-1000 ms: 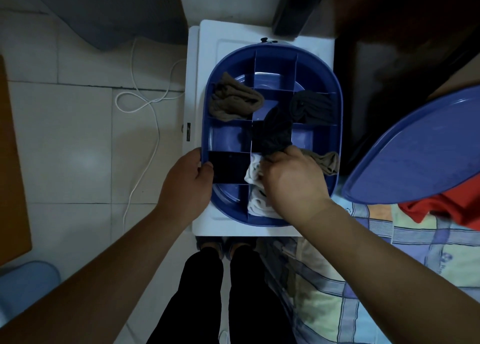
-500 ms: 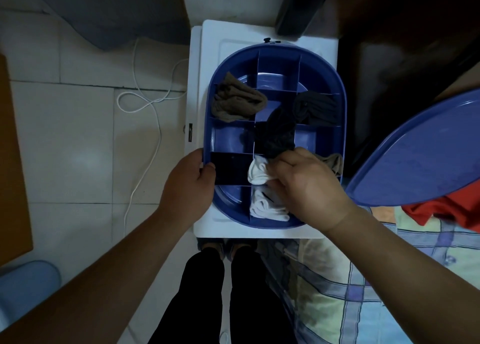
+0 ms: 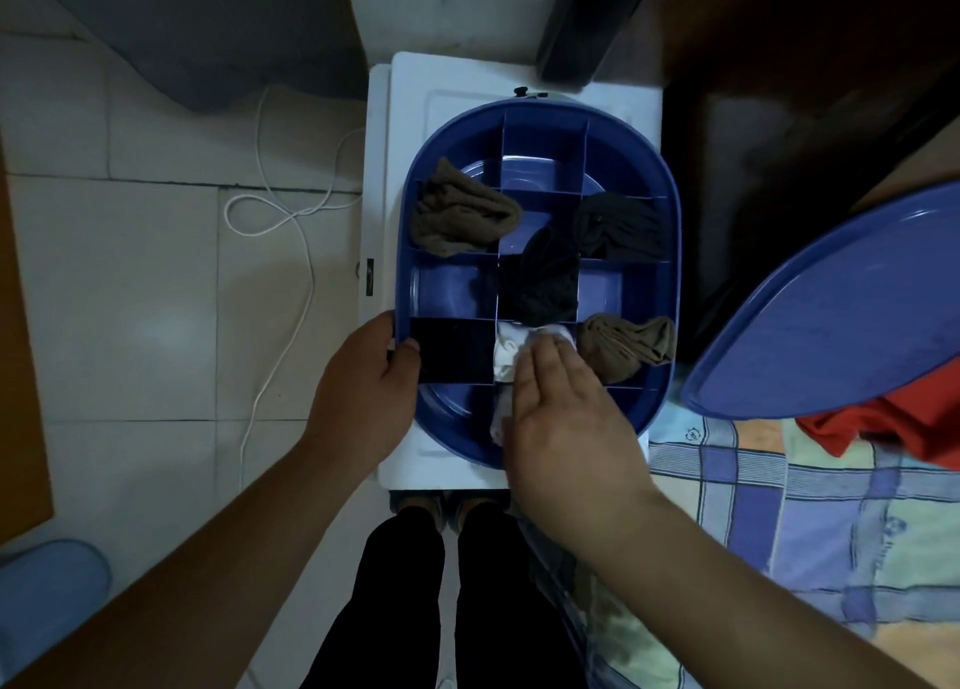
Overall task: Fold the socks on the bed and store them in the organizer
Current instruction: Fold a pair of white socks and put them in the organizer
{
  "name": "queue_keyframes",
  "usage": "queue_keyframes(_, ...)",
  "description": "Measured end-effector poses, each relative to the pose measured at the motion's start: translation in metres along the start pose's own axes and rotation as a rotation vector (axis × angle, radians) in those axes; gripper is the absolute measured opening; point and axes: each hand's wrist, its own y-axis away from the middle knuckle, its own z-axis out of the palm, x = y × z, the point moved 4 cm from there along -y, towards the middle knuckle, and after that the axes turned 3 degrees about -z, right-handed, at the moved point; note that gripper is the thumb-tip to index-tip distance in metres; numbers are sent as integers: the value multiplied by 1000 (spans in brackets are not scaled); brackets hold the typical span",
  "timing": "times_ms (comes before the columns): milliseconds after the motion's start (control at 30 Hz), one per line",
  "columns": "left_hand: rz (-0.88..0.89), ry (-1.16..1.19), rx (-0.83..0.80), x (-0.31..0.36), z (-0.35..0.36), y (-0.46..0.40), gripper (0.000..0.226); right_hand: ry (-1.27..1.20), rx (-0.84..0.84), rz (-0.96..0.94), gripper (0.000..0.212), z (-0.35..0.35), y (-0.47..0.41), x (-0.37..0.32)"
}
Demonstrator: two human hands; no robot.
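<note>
A blue oval organizer with several compartments stands on a white appliance. My left hand grips its left rim. With fingers straight, my right hand presses a white sock down into a near middle compartment. Brown socks fill a left compartment, and another brown pair sits at the right. Black socks lie in the centre, dark grey ones at the far right.
The organizer's blue lid rests on the bed at right, over a red cloth. A checked bedsheet covers the bed. A white cable trails on the tiled floor at left. My legs and feet stand below the appliance.
My right hand has gone from curled around the white sock to flat, fingers straight, pressing it down. My left hand keeps its grip on the rim.
</note>
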Motion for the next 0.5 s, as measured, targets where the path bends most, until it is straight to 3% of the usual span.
queue_keyframes(200, -14, -14, -6, 0, 1, -1, 31, -99, -116, 49, 88, 11, 2, 3)
queue_keyframes(367, -18, -9, -13, -1, 0, 0, 33, -133, -40, 109, 91, -5, 15, -4)
queue_keyframes(500, -28, -22, -13, -2, 2, 0, 30, -139, -99, 91, 91, 0, 24, -12)
